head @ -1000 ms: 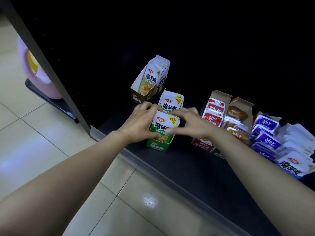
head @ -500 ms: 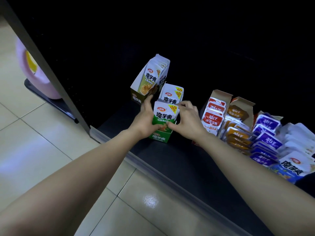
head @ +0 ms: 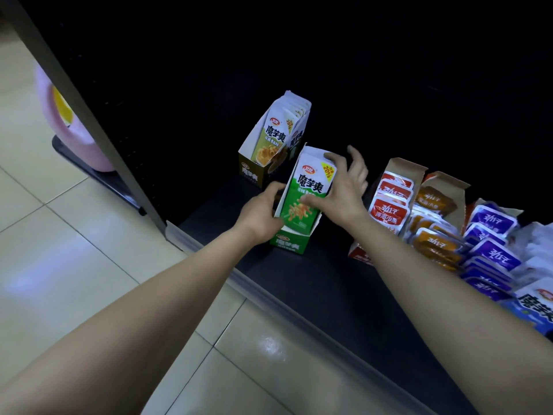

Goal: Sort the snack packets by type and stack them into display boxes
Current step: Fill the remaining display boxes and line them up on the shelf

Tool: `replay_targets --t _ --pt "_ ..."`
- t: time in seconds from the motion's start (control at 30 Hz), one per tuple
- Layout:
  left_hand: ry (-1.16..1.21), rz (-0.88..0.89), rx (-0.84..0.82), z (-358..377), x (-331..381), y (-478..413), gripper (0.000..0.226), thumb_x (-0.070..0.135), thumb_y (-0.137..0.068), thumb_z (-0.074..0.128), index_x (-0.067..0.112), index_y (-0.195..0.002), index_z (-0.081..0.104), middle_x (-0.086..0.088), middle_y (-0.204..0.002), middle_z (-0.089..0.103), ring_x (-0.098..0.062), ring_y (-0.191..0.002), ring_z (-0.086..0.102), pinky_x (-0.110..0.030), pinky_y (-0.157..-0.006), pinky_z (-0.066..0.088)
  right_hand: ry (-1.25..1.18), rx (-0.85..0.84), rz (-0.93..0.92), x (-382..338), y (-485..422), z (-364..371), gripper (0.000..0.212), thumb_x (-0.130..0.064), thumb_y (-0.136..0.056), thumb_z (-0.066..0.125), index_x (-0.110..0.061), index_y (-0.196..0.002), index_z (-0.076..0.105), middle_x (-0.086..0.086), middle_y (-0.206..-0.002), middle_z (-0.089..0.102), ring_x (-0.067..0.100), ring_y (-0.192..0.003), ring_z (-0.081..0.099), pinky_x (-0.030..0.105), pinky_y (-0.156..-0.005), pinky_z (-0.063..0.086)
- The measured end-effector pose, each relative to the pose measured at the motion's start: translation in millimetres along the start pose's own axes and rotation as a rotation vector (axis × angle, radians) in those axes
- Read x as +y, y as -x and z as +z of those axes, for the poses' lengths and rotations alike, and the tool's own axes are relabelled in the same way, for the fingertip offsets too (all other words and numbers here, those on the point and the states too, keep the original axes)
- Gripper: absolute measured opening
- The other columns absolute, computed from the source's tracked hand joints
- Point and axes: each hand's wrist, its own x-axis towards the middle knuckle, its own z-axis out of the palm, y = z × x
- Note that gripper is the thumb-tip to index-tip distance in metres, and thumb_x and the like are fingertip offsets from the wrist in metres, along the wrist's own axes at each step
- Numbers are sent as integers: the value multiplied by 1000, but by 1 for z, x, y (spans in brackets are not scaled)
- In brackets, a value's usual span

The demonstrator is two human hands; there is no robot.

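Note:
A green display box (head: 289,243) stands on the dark bottom shelf (head: 314,280), filled with green-and-white snack packets (head: 309,193). My left hand (head: 261,215) grips the box's left wall. My right hand (head: 341,190) holds the front packets, thumb on their face and a finger hooked over their top edge, other fingers spread. Behind stands an olive display box (head: 253,172) with yellow-green packets (head: 276,136). To the right sit a box of red packets (head: 390,202), a box of orange packets (head: 434,223), purple packets (head: 490,244) and a blue-and-white packet (head: 535,310).
The shelf's grey front lip (head: 269,295) runs diagonally above the cream tiled floor (head: 74,265). A grey upright post (head: 89,115) stands at the left, with a pink object (head: 74,136) on a dark base behind it. The shelf's back is dark.
Both hands and the green box have shifted back and right on the shelf. My right hand has moved from the box's right side onto the packets' face and top, and the packets stand straighter.

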Motion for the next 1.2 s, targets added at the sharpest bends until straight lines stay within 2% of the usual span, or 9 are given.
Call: replay_targets --t 0.2,0.37,0.53,0.63,0.8,0.9,0.97,1.07,1.2 --pt "15 26 -8 4 0 1 69 4 -80 65 28 -139 37 1 -116 64 -18 -99 64 -41 -82 55 -262 -111 -1 8 9 -2 108 -15 -65 89 -18 -150 22 9 -148 20 11 -125 35 21 -97 38" --pt "-24 26 -11 3 1 1 66 6 -82 64 28 -138 37 0 -118 64 -20 -101 63 -40 -81 54 -264 -154 93 0 3 -5 115 -12 -67 88 -25 -153 12 10 -145 27 10 -113 38 25 -88 41" --pt "-86 18 -22 3 4 3 70 10 -86 60 32 -146 29 -6 -121 61 -26 -102 61 -41 -83 53 -444 -288 189 6 2 -1 138 -52 -54 82 -53 -139 -27 6 -154 27 23 -135 41 46 -106 43" --pt "-118 7 -28 3 4 0 70 13 -89 57 34 -148 26 -7 -122 61 -27 -102 61 -41 -83 52 -443 -344 309 15 7 -5 142 -57 -48 82 -55 -135 -30 5 -151 37 26 -123 55 51 -92 54" --pt "-147 0 -7 3 5 -1 67 13 -90 54 36 -148 27 -7 -118 64 -27 -97 62 -42 -79 54 -461 -614 549 3 22 -16 114 -18 -77 82 -28 -151 -4 5 -130 54 31 -100 66 39 -63 61" --pt "-154 15 0 2 3 -1 70 12 -91 53 39 -149 26 -4 -120 65 -26 -98 63 -41 -79 54 -396 -493 552 -2 16 -10 56 -12 -78 80 -10 -123 48 8 -119 63 25 -92 68 39 -63 62" --pt "-139 13 -2 1 1 -3 71 12 -92 52 44 -149 25 -1 -124 64 -25 -101 63 -42 -80 54 -311 -391 523 -4 8 -5 33 -13 -80 78 -7 -107 62 9 -110 67 21 -81 69 39 -61 62" --pt "-102 -4 28 -1 -4 -12 72 10 -91 49 48 -148 26 1 -127 63 -24 -103 63 -42 -81 54 -279 -276 504 -7 2 0 35 -27 -82 77 -5 -106 63 8 -104 69 21 -72 70 42 -60 61" --pt "-104 24 75 1 -9 -20 69 8 -91 48 44 -148 30 1 -129 62 -23 -107 62 -37 -81 53 -537 -296 638 -7 6 4 65 -27 -89 70 -8 -141 35 9 -132 53 26 -79 70 40 -59 61"
